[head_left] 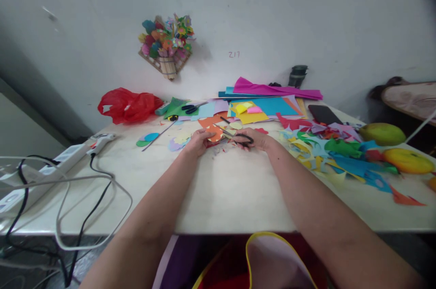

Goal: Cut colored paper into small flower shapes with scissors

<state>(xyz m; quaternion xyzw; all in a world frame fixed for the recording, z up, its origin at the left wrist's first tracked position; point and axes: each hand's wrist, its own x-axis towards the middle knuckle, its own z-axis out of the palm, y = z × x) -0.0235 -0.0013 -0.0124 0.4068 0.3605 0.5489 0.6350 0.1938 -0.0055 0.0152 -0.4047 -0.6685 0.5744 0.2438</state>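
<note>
My left hand [199,142] is closed on a piece of orange paper [215,133] over the far middle of the table. In my right hand [258,140] is a pair of scissors [244,137] with dark handles, its blades pointing left toward the orange paper. Whether the blades touch the paper I cannot tell. Small paper bits lie on the table beneath both hands. Just left of my left hand are pale purple and yellow cut shapes [177,143]. A red paper shape [261,130] lies right behind my right hand.
Colored paper scraps [327,148] spread to the right, beside mangoes [408,160] and a dark phone [324,115]. Paper sheets [269,107] and second scissors [190,109] lie at the back. A red plastic bag [127,105] sits back left; power strips [44,173] and cables run along the left.
</note>
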